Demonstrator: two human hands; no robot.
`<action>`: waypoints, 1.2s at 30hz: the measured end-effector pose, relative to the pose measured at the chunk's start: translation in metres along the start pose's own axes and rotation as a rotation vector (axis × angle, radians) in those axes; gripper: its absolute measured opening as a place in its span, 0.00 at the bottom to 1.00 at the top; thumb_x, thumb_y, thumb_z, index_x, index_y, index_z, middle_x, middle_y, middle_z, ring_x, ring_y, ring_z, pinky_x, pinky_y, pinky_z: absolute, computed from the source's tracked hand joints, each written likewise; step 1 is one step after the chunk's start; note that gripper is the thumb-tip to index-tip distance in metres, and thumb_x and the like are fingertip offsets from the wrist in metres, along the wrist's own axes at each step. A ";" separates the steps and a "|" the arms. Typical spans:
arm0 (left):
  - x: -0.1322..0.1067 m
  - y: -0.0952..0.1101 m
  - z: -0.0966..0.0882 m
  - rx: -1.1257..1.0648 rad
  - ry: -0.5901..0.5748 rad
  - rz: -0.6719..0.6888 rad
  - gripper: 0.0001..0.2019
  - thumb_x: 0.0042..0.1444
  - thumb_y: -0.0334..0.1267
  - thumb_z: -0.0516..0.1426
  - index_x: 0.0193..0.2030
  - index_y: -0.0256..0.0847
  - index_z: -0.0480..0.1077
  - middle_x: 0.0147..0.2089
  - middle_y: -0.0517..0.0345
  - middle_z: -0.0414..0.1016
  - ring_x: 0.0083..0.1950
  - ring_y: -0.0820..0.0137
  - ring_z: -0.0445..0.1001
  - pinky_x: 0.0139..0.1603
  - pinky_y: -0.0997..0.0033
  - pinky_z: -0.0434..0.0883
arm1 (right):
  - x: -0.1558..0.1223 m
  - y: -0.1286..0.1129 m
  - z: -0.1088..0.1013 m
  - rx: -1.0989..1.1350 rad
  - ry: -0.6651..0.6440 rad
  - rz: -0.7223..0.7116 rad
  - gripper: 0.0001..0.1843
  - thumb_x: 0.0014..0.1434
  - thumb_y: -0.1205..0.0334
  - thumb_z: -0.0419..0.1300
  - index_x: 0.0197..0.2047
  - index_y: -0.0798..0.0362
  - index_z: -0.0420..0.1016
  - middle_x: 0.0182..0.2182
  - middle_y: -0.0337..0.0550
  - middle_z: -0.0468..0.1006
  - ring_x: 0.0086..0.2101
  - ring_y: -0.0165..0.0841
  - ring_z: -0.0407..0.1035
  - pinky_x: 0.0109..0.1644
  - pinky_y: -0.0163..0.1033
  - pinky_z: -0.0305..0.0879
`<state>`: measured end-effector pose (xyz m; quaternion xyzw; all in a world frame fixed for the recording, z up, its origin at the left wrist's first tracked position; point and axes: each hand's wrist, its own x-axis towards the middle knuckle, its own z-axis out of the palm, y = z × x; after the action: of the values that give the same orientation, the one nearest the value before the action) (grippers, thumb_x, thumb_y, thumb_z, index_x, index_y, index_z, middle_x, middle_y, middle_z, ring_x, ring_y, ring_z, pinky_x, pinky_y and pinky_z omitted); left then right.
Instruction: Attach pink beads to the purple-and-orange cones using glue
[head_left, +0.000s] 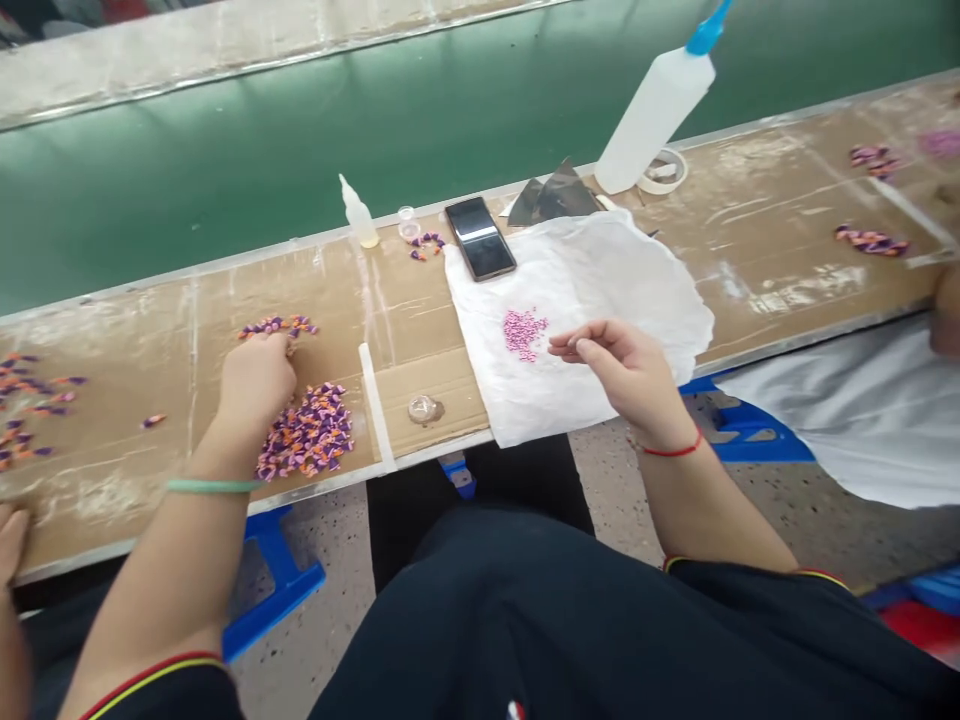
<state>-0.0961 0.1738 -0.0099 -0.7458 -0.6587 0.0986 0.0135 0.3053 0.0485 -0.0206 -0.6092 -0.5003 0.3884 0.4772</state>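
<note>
My brown table [420, 310] meets a far green strip [285, 150]; pink beads [523, 333] lie scattered. My right fingers [595, 331] are narrowed, left fingers [278, 344] curled; holding what, I cannot tell.

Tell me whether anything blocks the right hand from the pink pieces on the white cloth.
Nothing visible does. The right hand is just beside the pink pieces, over the white cloth; the phone lies beyond them, out of that path.

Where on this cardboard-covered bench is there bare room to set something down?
Bare cardboard lies between the white cloth and the far-right purple-orange clusters, and between the white strip and cloth, beyond the clear disc. Crowded: around the left hand and piled pieces; the cloth's far edge, with smartphone.
</note>
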 end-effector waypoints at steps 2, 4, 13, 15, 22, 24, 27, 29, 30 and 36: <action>-0.001 -0.004 -0.003 -0.047 0.024 -0.006 0.15 0.62 0.30 0.45 0.44 0.36 0.72 0.48 0.42 0.76 0.53 0.50 0.73 0.52 0.55 0.69 | 0.004 0.011 -0.002 -0.133 -0.017 -0.035 0.07 0.63 0.59 0.57 0.39 0.53 0.73 0.40 0.48 0.82 0.43 0.38 0.77 0.50 0.47 0.73; -0.001 -0.008 -0.004 -0.147 0.056 -0.057 0.12 0.62 0.30 0.46 0.42 0.36 0.71 0.48 0.45 0.75 0.54 0.53 0.72 0.55 0.56 0.69 | 0.009 0.022 -0.001 -0.350 -0.073 -0.109 0.07 0.62 0.62 0.56 0.38 0.53 0.74 0.39 0.49 0.80 0.42 0.40 0.75 0.48 0.48 0.71; -0.009 -0.001 0.012 -1.436 0.244 -0.467 0.07 0.54 0.23 0.59 0.38 0.36 0.71 0.27 0.65 0.67 0.26 0.76 0.64 0.33 0.73 0.66 | 0.021 0.058 0.011 -0.748 -0.067 -0.407 0.06 0.58 0.70 0.56 0.32 0.52 0.72 0.34 0.49 0.76 0.38 0.43 0.67 0.46 0.49 0.66; -0.018 0.005 0.013 -1.729 0.189 -0.409 0.06 0.53 0.25 0.63 0.36 0.35 0.72 0.25 0.64 0.68 0.26 0.77 0.66 0.31 0.75 0.67 | 0.022 0.060 0.012 -0.754 -0.065 -0.428 0.07 0.58 0.71 0.56 0.32 0.52 0.72 0.34 0.49 0.75 0.39 0.43 0.67 0.46 0.49 0.66; -0.053 0.038 0.006 -2.017 0.226 -0.232 0.15 0.40 0.33 0.74 0.30 0.37 0.73 0.30 0.60 0.77 0.32 0.75 0.76 0.34 0.78 0.76 | 0.024 0.056 0.010 -0.735 -0.121 -0.423 0.06 0.59 0.70 0.56 0.33 0.51 0.72 0.34 0.48 0.76 0.39 0.43 0.66 0.47 0.49 0.64; -0.062 0.045 0.005 -1.973 0.211 -0.151 0.16 0.38 0.36 0.75 0.31 0.37 0.74 0.31 0.59 0.78 0.31 0.75 0.75 0.31 0.79 0.75 | 0.024 0.055 0.010 -0.737 -0.126 -0.411 0.05 0.58 0.69 0.57 0.32 0.51 0.72 0.33 0.47 0.75 0.39 0.44 0.66 0.47 0.49 0.64; -0.076 0.055 0.002 -1.906 0.110 -0.062 0.14 0.42 0.39 0.73 0.32 0.38 0.75 0.27 0.61 0.74 0.23 0.80 0.66 0.21 0.82 0.66 | 0.025 0.056 0.012 -0.740 -0.108 -0.397 0.04 0.56 0.69 0.59 0.31 0.50 0.71 0.33 0.48 0.76 0.38 0.43 0.66 0.46 0.49 0.64; -0.087 0.061 0.000 -1.889 0.031 -0.042 0.11 0.45 0.39 0.71 0.31 0.38 0.75 0.25 0.62 0.72 0.19 0.82 0.60 0.18 0.82 0.61 | 0.026 0.058 0.013 -0.751 -0.101 -0.394 0.05 0.56 0.69 0.59 0.30 0.50 0.70 0.32 0.48 0.76 0.37 0.43 0.65 0.45 0.49 0.64; -0.093 0.065 0.000 -1.890 0.008 -0.042 0.11 0.45 0.39 0.71 0.30 0.38 0.74 0.24 0.61 0.72 0.18 0.82 0.59 0.17 0.82 0.59 | 0.026 0.058 0.014 -0.764 -0.104 -0.396 0.06 0.56 0.69 0.59 0.29 0.50 0.70 0.32 0.48 0.75 0.37 0.43 0.65 0.45 0.49 0.63; -0.119 0.093 -0.002 -1.919 -0.127 -0.056 0.15 0.46 0.43 0.70 0.25 0.37 0.71 0.21 0.62 0.70 0.18 0.82 0.59 0.19 0.82 0.56 | 0.027 0.062 0.019 -0.882 -0.139 -0.397 0.07 0.58 0.71 0.57 0.29 0.51 0.69 0.31 0.51 0.73 0.36 0.45 0.63 0.44 0.50 0.61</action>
<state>-0.0182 0.0444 -0.0068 -0.4166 -0.4759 -0.4424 -0.6358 0.3077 0.0761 -0.0856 -0.6187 -0.7544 0.0808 0.2040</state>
